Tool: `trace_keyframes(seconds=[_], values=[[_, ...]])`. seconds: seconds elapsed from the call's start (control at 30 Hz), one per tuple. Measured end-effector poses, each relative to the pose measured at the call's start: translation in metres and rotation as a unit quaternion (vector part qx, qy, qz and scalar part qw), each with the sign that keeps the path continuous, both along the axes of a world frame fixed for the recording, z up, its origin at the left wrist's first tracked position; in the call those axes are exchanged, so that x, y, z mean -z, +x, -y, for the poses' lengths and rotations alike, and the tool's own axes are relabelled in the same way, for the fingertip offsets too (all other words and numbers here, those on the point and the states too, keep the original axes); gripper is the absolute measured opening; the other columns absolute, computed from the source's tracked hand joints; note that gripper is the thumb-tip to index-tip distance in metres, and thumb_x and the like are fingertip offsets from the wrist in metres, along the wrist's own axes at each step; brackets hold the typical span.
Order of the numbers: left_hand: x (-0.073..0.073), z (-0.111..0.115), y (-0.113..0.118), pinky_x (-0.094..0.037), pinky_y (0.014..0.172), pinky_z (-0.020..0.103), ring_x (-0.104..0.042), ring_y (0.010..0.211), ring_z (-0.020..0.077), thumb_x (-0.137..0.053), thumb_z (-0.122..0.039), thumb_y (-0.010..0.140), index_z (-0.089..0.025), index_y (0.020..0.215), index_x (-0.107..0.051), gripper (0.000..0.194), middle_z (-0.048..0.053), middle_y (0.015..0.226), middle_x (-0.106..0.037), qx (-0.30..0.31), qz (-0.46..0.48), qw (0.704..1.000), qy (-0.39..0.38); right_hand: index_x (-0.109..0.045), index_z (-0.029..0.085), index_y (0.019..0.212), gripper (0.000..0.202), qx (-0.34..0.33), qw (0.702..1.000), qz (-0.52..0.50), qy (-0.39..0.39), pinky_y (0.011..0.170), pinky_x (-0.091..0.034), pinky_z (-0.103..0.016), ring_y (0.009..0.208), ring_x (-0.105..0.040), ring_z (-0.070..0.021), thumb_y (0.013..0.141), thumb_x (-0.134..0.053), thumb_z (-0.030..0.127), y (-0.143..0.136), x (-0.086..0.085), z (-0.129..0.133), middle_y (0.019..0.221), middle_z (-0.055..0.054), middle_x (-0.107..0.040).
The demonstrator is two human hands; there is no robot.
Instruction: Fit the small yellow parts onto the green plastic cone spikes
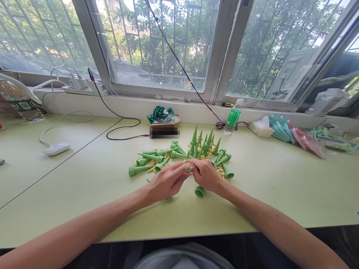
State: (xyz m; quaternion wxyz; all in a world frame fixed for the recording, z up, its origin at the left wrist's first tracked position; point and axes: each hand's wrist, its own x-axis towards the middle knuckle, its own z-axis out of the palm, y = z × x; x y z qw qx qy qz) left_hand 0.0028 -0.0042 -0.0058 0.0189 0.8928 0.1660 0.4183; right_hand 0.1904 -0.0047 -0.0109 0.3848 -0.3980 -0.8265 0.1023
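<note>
My left hand (171, 178) and my right hand (206, 175) meet at the middle of the table, fingertips together. Between them shows a small bit of a green part (190, 169), gripped by the closed fingers of my left hand. The fingers of my right hand are curled in at the same spot; what they pinch is hidden. Below my right hand lies a green cone with its round open end (199, 192) showing. Behind my hands, several green cones stand upright (194, 140). More green cones (140, 170) lie to the left and right, with small yellow pieces among them.
Behind the cones is a small box (164, 132) with green plastic on it. A water bottle (232, 119), a tissue box (260, 127) and bagged items (305, 138) stand along the sill. A white mouse (57, 149) and cables lie left.
</note>
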Motion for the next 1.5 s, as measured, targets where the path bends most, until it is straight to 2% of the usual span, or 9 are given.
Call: trace_keyframes(seconds=[0.13,0.27,0.47,0.57,0.63,0.97,1.17,1.33,1.5], values=[[-0.001,0.000,0.002,-0.044,0.058,0.021,-0.055,0.064,0.0109,-0.048,-0.015,0.095,-0.019,0.107,-0.055,0.014,0.003,0.080,-0.064,-0.039,0.026,0.998,-0.031,-0.038,0.021,0.068,0.032,0.006,1.000,-0.019,-0.008,0.054,-0.026,-0.024,0.051,-0.033,-0.0100,0.099,-0.038,0.027,0.000,0.002,-0.002,0.058,0.004,-0.043],[-0.002,-0.001,0.004,-0.039,0.050,0.018,-0.047,0.053,0.0079,-0.049,-0.023,0.097,-0.019,0.097,-0.055,0.007,-0.003,0.066,-0.055,-0.102,0.073,0.983,-0.135,-0.055,0.018,0.084,0.023,-0.007,0.999,-0.044,-0.029,0.058,-0.034,-0.022,0.056,-0.044,-0.0103,0.100,-0.043,0.030,0.000,0.001,-0.001,0.065,0.002,-0.053],[-0.007,-0.005,0.006,-0.040,0.038,0.018,-0.044,0.041,0.0063,-0.050,-0.040,0.096,-0.021,0.098,-0.050,0.019,-0.006,0.063,-0.051,-0.087,0.178,0.904,-0.378,-0.059,0.017,0.110,0.019,-0.028,0.999,-0.042,-0.018,0.066,-0.043,-0.024,0.063,-0.055,-0.0128,0.100,-0.047,0.028,0.000,-0.001,0.000,0.077,-0.002,-0.064],[-0.010,-0.007,0.006,-0.040,0.034,0.019,-0.042,0.038,0.0071,-0.052,-0.044,0.094,-0.021,0.095,-0.049,0.024,-0.008,0.057,-0.045,-0.064,0.205,0.870,-0.443,-0.060,0.017,0.110,0.017,-0.050,0.998,-0.033,-0.011,0.073,-0.046,-0.026,0.075,-0.062,-0.0153,0.099,-0.049,0.023,0.001,0.001,-0.003,0.092,-0.006,-0.069],[-0.010,-0.007,0.006,-0.038,0.033,0.019,-0.040,0.037,0.0065,-0.053,-0.045,0.094,-0.020,0.095,-0.049,0.025,-0.008,0.056,-0.044,-0.062,0.206,0.865,-0.454,-0.061,0.017,0.109,0.017,-0.060,0.998,-0.024,-0.012,0.074,-0.047,-0.026,0.076,-0.063,-0.0159,0.098,-0.049,0.022,0.002,0.002,-0.004,0.093,-0.007,-0.070],[-0.004,-0.007,0.003,-0.032,0.043,0.019,-0.039,0.047,0.0066,-0.048,-0.038,0.097,-0.019,0.099,-0.053,0.020,-0.005,0.062,-0.051,-0.102,0.147,0.932,-0.315,-0.054,0.019,0.095,0.018,-0.096,0.995,0.014,0.013,0.064,-0.042,-0.025,0.067,-0.056,-0.0154,0.102,-0.040,0.027,0.007,0.000,-0.006,0.080,-0.004,-0.063],[-0.001,-0.009,-0.001,-0.036,0.052,0.019,-0.040,0.054,0.0081,-0.048,-0.028,0.097,-0.019,0.096,-0.053,0.010,-0.005,0.064,-0.049,-0.115,0.086,0.979,-0.147,-0.049,0.019,0.086,0.024,-0.096,0.994,0.045,0.008,0.061,-0.037,-0.024,0.062,-0.047,-0.0135,0.104,-0.035,0.028,0.007,0.002,-0.006,0.074,-0.002,-0.055],[-0.001,-0.007,-0.003,-0.038,0.053,0.019,-0.044,0.053,0.0088,-0.047,-0.019,0.096,-0.019,0.102,-0.054,0.009,-0.004,0.065,-0.054,-0.101,0.054,0.992,-0.053,-0.046,0.020,0.083,0.025,-0.089,0.995,0.053,0.000,0.059,-0.034,-0.024,0.058,-0.043,-0.0126,0.103,-0.033,0.027,0.007,0.003,-0.005,0.069,0.000,-0.050],[-0.001,-0.004,-0.004,-0.043,0.060,0.021,-0.053,0.061,0.0107,-0.046,-0.016,0.096,-0.019,0.111,-0.053,0.017,0.002,0.079,-0.065,-0.091,0.021,0.995,-0.023,-0.042,0.021,0.079,0.025,-0.086,0.995,0.047,-0.011,0.057,-0.032,-0.024,0.055,-0.039,-0.0120,0.102,-0.033,0.025,0.007,0.002,-0.003,0.067,0.001,-0.047]])
